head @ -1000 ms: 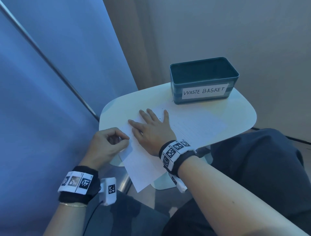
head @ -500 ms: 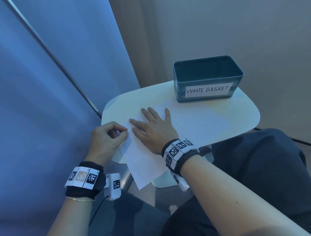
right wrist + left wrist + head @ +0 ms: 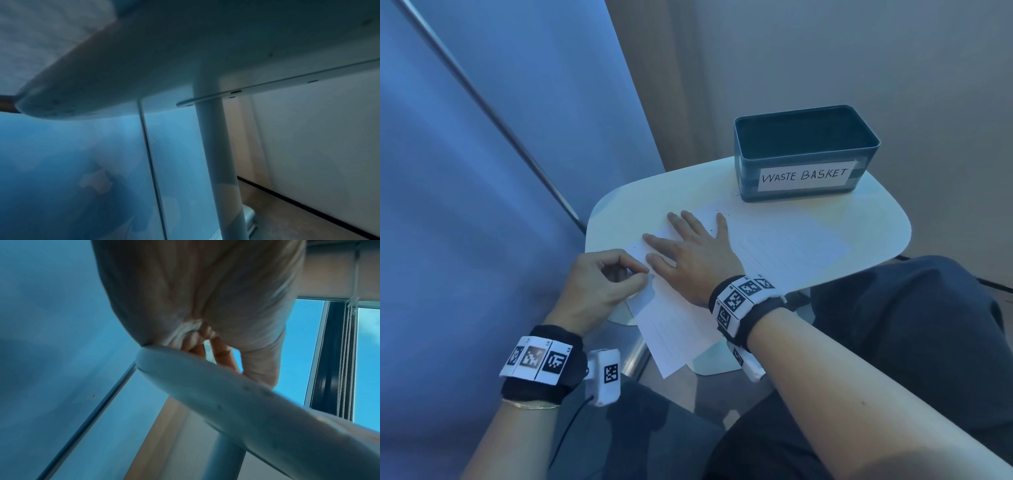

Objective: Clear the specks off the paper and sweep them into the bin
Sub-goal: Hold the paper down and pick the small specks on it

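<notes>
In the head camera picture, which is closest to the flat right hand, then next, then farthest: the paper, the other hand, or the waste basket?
1. Paper: directly under the right hand.
2. Left hand: just beside it, at the paper's left edge.
3. Waste basket: at the table's far side.

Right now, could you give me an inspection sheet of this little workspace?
Surface: small white table, rounded corners.
Job's things: paper lying flat, overhanging the near edge; tiny dark specks near its far edge; bin labelled WASTE BASKET behind it.
Clutter: nothing seen.
Hands: right hand flat on the paper; left hand pinches its left edge.
Cables: thin dark cord below the left wrist.
Surroundings: blue panel, beige wall.
</notes>
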